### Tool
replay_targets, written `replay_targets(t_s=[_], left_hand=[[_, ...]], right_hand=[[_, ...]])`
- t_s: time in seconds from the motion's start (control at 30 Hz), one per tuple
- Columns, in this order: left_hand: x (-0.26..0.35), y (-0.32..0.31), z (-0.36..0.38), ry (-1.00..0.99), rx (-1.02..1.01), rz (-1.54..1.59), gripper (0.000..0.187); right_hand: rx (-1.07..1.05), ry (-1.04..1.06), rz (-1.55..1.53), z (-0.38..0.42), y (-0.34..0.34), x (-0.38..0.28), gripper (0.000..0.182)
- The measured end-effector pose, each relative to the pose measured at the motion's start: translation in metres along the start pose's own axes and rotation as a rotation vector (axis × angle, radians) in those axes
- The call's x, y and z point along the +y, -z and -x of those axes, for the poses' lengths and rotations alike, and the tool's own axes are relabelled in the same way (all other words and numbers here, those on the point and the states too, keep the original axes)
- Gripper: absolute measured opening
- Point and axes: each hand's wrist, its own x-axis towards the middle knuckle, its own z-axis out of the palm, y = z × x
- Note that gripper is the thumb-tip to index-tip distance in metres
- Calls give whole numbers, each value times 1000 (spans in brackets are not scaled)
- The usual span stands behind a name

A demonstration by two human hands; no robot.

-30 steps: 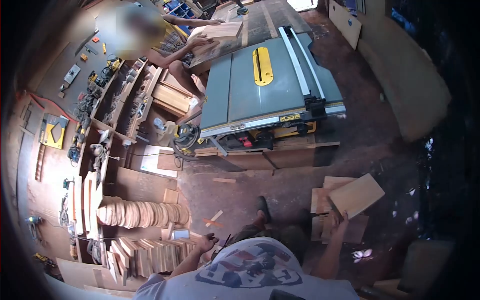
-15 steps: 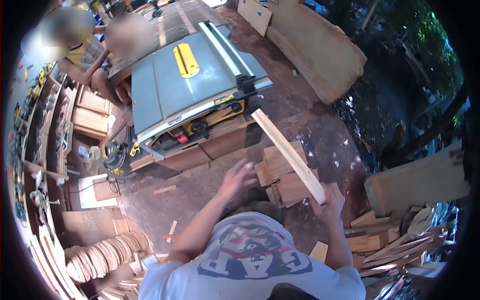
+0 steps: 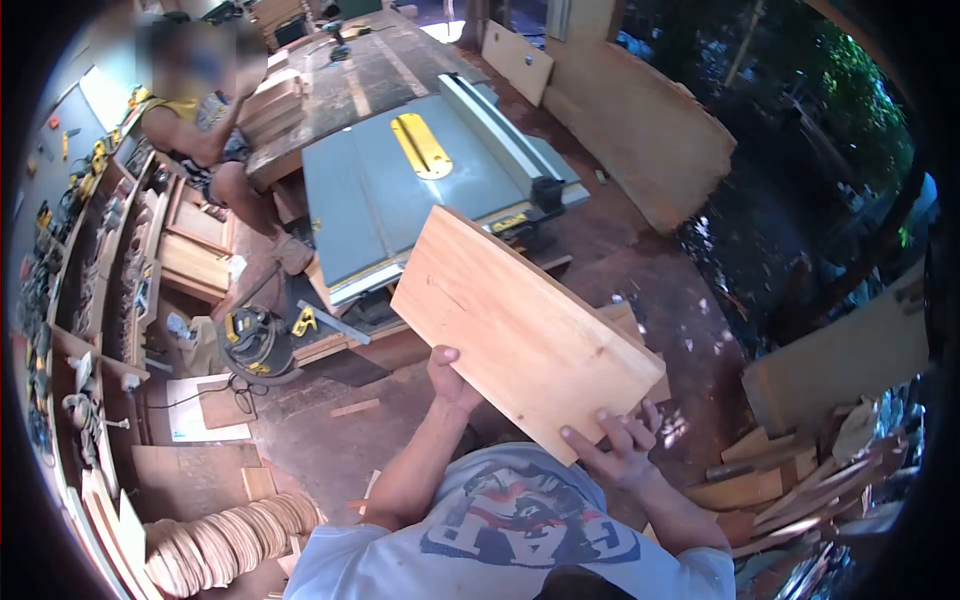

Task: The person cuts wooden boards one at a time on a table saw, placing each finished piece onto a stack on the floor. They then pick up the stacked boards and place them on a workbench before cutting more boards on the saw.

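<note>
A wide, light wooden board is tilted up in front of my chest, its broad face toward me. My left hand grips its lower left edge, thumb on the face and the other fingers hidden behind. My right hand holds the lower right corner, with fingers bent over the end. Past the board stands a table saw with a yellow throat plate and a long rip fence. The board covers part of the saw's front edge and most of a wood stack on the floor.
Another person sits beyond the saw at the left, near a workbench. Shelves of tools line the left side. A stack of round wooden discs lies at lower left, and offcuts are piled at lower right.
The board has turned from edge-on to showing its broad face. My left hand, free before, now holds its left side. The view has shifted, and the seated person's arm is raised.
</note>
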Motion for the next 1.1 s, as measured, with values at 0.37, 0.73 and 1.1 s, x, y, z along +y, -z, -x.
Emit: replay_targets(t_s=[0.37,0.73,1.1], left_hand=[[97,-32,47,-251,279,-339,87],[97,-2,-54,-456,567,-1888,92],[97,29,-196,64,297,-2196,99]], right_hand=[[4,119,-236,-108,-51,-6,43],[209,-1527,-2248,-107,-173,27,70],[200,-1826,-2417,-99,-289,103,53]])
